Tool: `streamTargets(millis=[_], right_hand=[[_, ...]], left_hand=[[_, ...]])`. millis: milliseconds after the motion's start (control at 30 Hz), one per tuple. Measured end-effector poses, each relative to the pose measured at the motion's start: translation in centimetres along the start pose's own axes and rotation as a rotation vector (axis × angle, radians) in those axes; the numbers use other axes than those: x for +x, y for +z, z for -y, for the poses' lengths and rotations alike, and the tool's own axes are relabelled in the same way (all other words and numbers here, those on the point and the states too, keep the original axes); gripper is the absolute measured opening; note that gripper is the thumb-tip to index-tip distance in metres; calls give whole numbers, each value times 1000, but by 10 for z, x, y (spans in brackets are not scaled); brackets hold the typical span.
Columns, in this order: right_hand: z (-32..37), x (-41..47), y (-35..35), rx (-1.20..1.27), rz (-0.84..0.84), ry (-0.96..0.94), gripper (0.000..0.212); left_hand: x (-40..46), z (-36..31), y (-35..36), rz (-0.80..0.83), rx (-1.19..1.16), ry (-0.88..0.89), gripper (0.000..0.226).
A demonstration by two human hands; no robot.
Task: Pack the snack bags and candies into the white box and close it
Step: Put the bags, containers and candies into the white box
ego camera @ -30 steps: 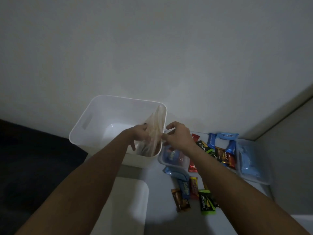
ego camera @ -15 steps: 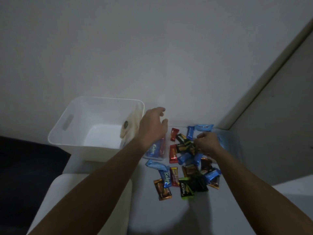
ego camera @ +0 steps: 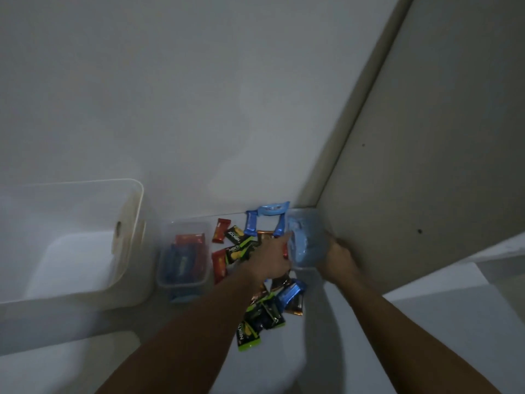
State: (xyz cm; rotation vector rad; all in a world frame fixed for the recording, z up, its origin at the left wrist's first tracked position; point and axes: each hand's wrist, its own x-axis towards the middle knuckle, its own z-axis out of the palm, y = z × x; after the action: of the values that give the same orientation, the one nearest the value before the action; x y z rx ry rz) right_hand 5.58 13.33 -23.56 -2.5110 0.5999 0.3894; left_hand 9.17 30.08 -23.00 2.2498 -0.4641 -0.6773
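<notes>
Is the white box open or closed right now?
Open. The white box shows its bare rim and inner floor, with no lid on top; one pale bag leans inside its right wall.

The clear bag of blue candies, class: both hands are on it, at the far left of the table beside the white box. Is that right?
Not quite. Both the left hand and the right hand are on the clear bag of blue candies, but the head view shows it at the far right, by the wall corner. The white box stands at the left.

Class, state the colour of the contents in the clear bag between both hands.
Light blue contents in the clear bag, head view.
</notes>
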Motion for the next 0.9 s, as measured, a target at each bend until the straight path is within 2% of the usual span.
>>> streamTargets(millis=[67, 167, 433, 500, 567, 633, 700, 800, 900], right_hand=[[-2, 0, 6, 31, -2, 5, 63], [-6, 2, 15, 146, -16, 15, 45], [-3, 12, 14, 246, -142, -106, 38], [4, 11, 11, 236, -165, -149, 44], [15, 6, 8, 228, -164, -180, 58], [29, 2, 9, 241, -149, -235, 62], [48, -6, 15, 263, -112, -256, 61], [80, -16, 32, 261, -67, -294, 66], [113, -30, 53, 193, -17, -343, 70]], left_hand=[[15, 1, 12, 28, -37, -42, 73], [28, 1, 23, 45, -120, -96, 80], [31, 6, 30, -84, -117, -93, 48], [24, 5, 24, -121, -164, -91, 45], [17, 8, 14, -171, -194, -82, 54], [3, 15, 3, -231, -193, -69, 62], [-17, 26, -8, -292, -215, -7, 55], [-50, 50, -26, -473, -116, 51, 49], [-78, 73, -45, -555, -106, -28, 45]])
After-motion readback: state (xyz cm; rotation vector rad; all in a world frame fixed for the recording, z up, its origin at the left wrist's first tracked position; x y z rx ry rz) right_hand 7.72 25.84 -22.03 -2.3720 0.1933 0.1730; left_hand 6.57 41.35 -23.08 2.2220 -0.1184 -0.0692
